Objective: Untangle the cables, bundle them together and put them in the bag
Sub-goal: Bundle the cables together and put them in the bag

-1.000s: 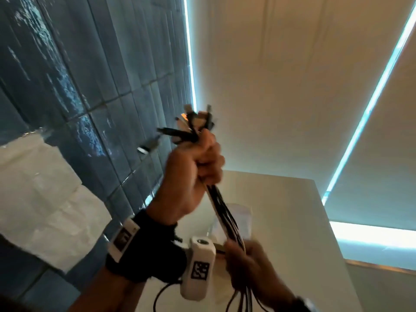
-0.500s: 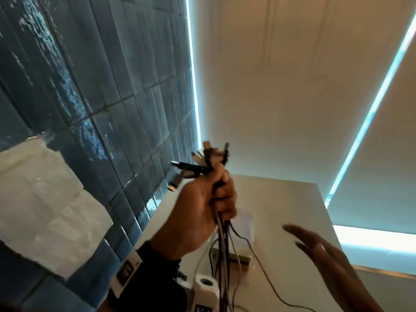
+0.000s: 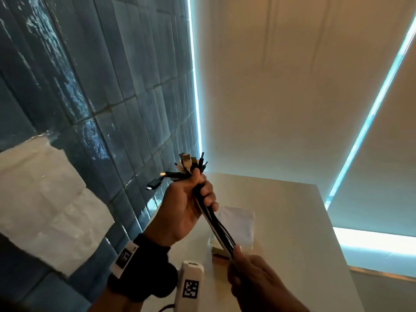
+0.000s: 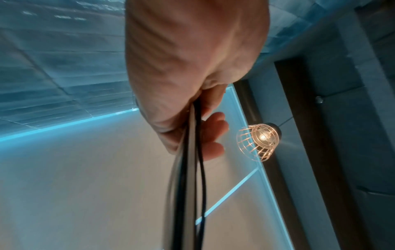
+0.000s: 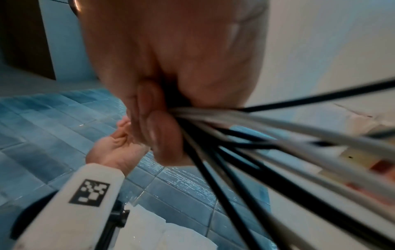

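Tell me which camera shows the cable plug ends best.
The head view: the plug ends fan out above the left hand, which grips the cables. Both wrist views show only cable lengths, no plugs.

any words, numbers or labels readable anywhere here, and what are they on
No readable words or numbers in any view.
Square black-and-white coded marker on the white wrist camera: a pattern, not text.
A second coded marker on the black wrist strap: pattern only, partly turned away.
The cables and their plug ends show no legible print.
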The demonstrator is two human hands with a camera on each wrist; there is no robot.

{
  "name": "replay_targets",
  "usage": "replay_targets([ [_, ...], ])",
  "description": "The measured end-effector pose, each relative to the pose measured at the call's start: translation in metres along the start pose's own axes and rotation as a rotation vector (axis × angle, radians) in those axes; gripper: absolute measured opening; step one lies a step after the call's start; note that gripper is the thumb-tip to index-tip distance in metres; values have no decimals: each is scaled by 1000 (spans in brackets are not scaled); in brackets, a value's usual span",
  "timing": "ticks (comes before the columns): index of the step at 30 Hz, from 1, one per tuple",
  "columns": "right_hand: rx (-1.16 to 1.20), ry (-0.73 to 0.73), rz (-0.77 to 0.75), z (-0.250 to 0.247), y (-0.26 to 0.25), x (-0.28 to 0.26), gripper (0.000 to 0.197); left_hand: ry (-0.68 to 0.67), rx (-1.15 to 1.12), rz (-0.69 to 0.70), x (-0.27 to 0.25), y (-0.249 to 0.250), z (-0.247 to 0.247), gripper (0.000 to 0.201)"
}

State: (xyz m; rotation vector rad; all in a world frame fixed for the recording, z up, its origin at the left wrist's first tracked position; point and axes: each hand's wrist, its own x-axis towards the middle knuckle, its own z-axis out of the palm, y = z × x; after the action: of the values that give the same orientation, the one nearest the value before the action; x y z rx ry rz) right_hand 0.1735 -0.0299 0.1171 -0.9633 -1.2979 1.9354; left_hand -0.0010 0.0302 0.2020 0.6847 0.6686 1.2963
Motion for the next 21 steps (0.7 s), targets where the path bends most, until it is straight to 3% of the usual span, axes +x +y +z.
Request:
replay_targets([
  [4, -57, -25, 6, -10, -6, -19, 54, 50, -51, -23, 2, -6, -24, 25],
  [7, -396, -37, -14, -20, -28, -33, 50, 75, 37, -56, -1, -12, -34, 26],
  [9, -586, -63, -79, -27, -52, -40, 35, 55, 177, -89, -6, -17, -35, 28],
  [12, -774, -71, -263, -35, -86, -41, 24, -42, 352, -187, -18, -25, -29, 40],
  [16, -1005, -58, -499, -40, -108, -23, 33, -262, 463, -283, -39, -32, -17, 47],
  [19, -1049, -103, -567, -36, -115, -9, 23, -402, 550, -286, -53, -30, -7, 50],
  [21, -1037, -136, -583, -31, -115, -1, 14, -405, 629, -320, -57, -32, -2, 42],
])
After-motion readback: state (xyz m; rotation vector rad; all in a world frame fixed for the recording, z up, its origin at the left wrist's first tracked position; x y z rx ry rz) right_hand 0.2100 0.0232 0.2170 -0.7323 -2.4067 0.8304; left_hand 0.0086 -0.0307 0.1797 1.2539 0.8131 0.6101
